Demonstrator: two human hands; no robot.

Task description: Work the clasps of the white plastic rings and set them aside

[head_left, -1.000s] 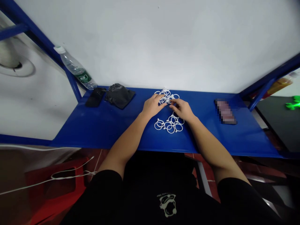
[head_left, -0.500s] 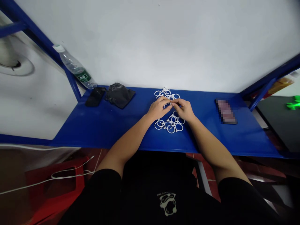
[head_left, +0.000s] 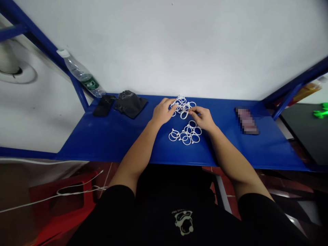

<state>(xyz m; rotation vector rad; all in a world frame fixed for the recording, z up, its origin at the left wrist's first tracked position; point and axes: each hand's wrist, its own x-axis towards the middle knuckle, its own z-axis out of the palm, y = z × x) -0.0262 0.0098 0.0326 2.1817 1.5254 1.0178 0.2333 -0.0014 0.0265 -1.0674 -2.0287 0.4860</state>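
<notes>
Several thin white rings, each with a small knob, lie in two groups on the blue tabletop (head_left: 123, 140). The far group of rings (head_left: 181, 100) is by the wall, and the near group of rings (head_left: 187, 139) lies toward the front edge. Between finger and thumb, my right hand (head_left: 203, 118) pinches one white ring (head_left: 184, 115) at the near side of the far group. My left hand (head_left: 162, 112) is at that group's left side, thumb and fingers apart, its fingertips over or touching the rings there; I cannot tell which.
On the left are a dark drawstring pouch (head_left: 131, 104), a black phone-like object (head_left: 104, 106) and a leaning plastic bottle (head_left: 81, 73). A blurred-out flat object (head_left: 247, 120) lies to the right. Blue frame bars rise at both ends; a red stool (head_left: 64, 205) stands below left.
My left hand has moved left, away from my right hand, and its fingers have spread. The ring in my right hand now shows more fully. The near group is unchanged.
</notes>
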